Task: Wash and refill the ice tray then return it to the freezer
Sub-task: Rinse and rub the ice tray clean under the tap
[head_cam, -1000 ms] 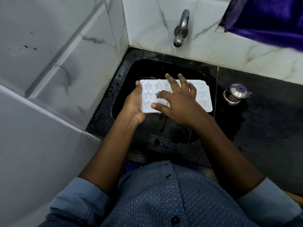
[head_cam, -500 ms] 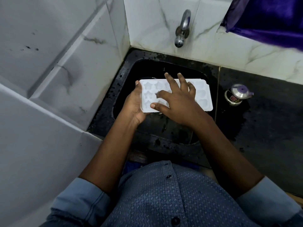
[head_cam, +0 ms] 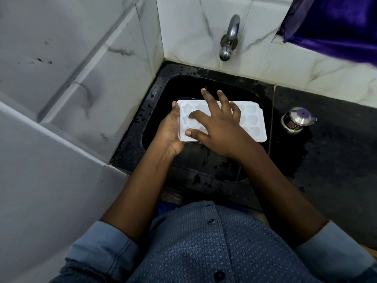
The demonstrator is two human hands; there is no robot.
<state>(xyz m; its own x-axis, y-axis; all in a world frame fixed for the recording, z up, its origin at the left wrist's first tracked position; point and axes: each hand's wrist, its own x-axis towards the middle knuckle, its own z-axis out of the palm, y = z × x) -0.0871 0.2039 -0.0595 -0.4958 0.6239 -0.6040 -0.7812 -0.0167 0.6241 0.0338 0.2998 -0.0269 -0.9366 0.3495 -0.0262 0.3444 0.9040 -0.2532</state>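
Hardly anything is shifting since 0.5 s ago: the right hand (head_cam: 222, 131) is splaying its fingers a little wider across the ice tray (head_cam: 253, 123), while the tray itself is staying level over the black sink (head_cam: 142, 121). The left hand (head_cam: 170, 135) is gripping the tray's left short end, with the thumb lying along the rim near the far corner; the other fingers are hidden beneath, presumably curling under to carry the weight. That grip is probably keeping the tray steady so the other hand can work on it. The right hand is lying flat and spread, holding nothing, its fingertips resting on the star-shaped moulds and 2 of them reaching past the far edge; this is looking like rubbing the moulds clean, so the washing step is likely under way and the refill is not yet begun. The tray is sitting over the basin, so any drips are falling into the sink rather than onto the dark counter (head_cam: 336, 152). The tap (head_cam: 228, 41) is standing just behind it on the marble-tiled wall (head_cam: 85, 58), and no stream is showing from it. A small steel pot (head_cam: 297, 121) with a purple lid is sitting on the counter to the right, well clear of the hands, and a purple cloth (head_cam: 336, 23) is hanging at the upper right.
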